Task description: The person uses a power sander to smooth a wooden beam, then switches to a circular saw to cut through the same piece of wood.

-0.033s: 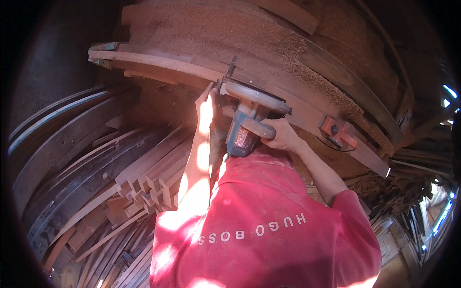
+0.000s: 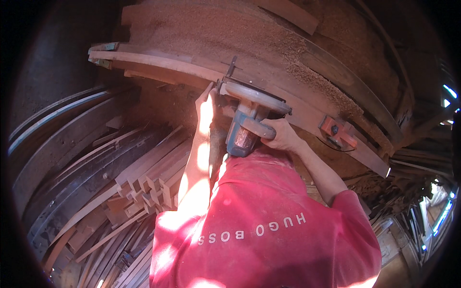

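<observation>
A blue-grey circular saw [image 2: 244,134] with a round metal guard sits on a long pale plank [image 2: 163,67] at the bench's near edge. My right hand [image 2: 283,137] is closed around its rear handle. My left hand [image 2: 205,103] is beside the front of the saw's base, at the plank's edge, fingers bent together; what they grip is hidden. An orange-and-black power tool [image 2: 336,132] with a cord lies to the right. My red shirt fills the lower middle.
The wooden bench [image 2: 216,29] carries thick sawdust [image 2: 317,81] and loose boards. Stacked timber strips [image 2: 149,187] and long dark boards [image 2: 67,139] lie at the left below the bench. More wood lengths [image 2: 418,163] and slatted gaps with daylight are on the right.
</observation>
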The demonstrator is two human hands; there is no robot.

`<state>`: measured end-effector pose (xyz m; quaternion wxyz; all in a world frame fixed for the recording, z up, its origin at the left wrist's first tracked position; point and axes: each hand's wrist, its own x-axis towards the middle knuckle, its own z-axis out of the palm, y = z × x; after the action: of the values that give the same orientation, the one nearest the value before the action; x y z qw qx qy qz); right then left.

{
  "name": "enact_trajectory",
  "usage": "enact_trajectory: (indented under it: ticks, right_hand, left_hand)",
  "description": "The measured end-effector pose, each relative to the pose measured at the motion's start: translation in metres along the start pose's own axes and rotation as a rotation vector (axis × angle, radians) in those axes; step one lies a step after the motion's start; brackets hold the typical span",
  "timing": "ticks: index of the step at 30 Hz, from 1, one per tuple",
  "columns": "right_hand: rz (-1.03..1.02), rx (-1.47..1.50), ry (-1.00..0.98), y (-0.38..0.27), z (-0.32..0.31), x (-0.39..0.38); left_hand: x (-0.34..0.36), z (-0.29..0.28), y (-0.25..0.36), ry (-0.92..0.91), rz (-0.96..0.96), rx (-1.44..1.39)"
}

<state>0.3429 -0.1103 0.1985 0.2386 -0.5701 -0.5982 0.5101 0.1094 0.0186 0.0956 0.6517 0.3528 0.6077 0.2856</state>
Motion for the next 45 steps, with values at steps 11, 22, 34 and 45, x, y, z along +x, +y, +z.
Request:
enact_trajectory:
  ticks: [11,22,34,45]
  right_hand:
    - [-0.009,-0.004,0.011,-0.007,-0.001,0.001]
    - [-0.004,-0.003,0.002,-0.006,0.002,0.002]
    - [-0.017,0.009,0.016,-0.004,0.003,0.000]
    - [-0.020,0.021,0.038,-0.008,0.003,0.000]
  left_hand:
    - [0.004,-0.007,-0.008,0.000,0.039,0.041]
    - [0.008,-0.005,-0.006,0.014,0.116,0.053]
    - [0.002,-0.001,0.005,0.008,-0.004,-0.058]
    - [0.001,0.003,0.014,0.014,0.043,-0.012]
